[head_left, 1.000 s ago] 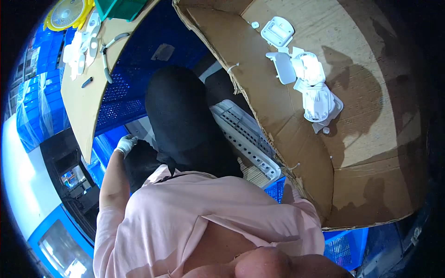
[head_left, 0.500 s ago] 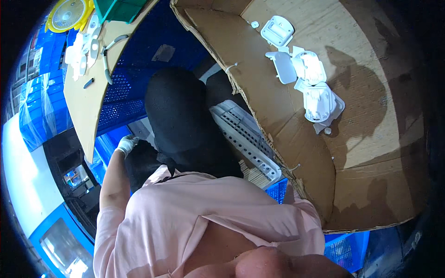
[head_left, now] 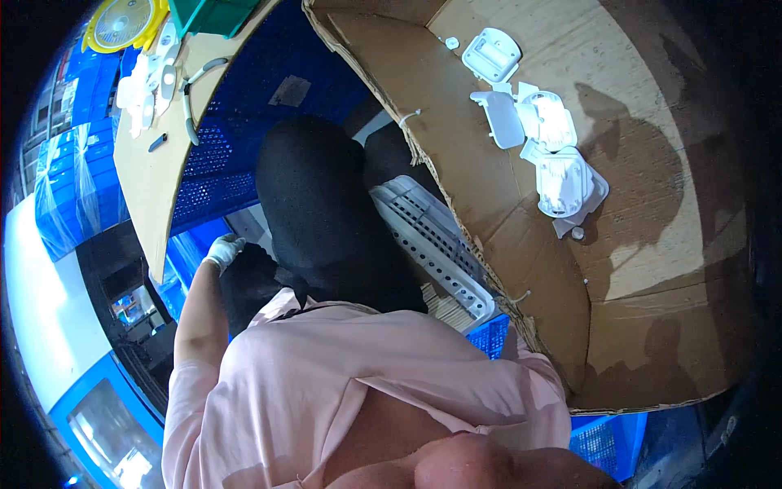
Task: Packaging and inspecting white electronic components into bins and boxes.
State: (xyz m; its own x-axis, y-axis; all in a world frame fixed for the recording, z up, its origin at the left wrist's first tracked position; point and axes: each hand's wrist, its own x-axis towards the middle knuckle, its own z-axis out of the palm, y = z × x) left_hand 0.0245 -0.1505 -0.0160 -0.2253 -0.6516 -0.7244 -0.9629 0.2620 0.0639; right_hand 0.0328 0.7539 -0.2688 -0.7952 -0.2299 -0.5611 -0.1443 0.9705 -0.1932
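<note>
My left hand [head_left: 224, 251], in a white glove with fingertips showing, rests against my dark trouser leg [head_left: 247, 281] at the left. Its fingers are partly hidden, and I cannot make out whether they are curled or spread. No held thing is visible there. My right hand is out of view. To the right, a large cardboard box [head_left: 489, 191] holds several white plastic pieces: a rounded housing [head_left: 492, 55], a smooth panel [head_left: 501, 119] and a cluster of housings [head_left: 562, 183].
A tan tabletop [head_left: 134, 191] at the upper left bears nippers [head_left: 189, 98], small white parts [head_left: 148, 90], a green bin [head_left: 216, 15] and a yellow fan [head_left: 122, 24]. A grey perforated basket [head_left: 440, 265] stands between my legs and the box. Blue crates [head_left: 611, 444] are around.
The view has shifted very slightly. My left hand stays by my leg, and the white pieces in the box lie as before.
</note>
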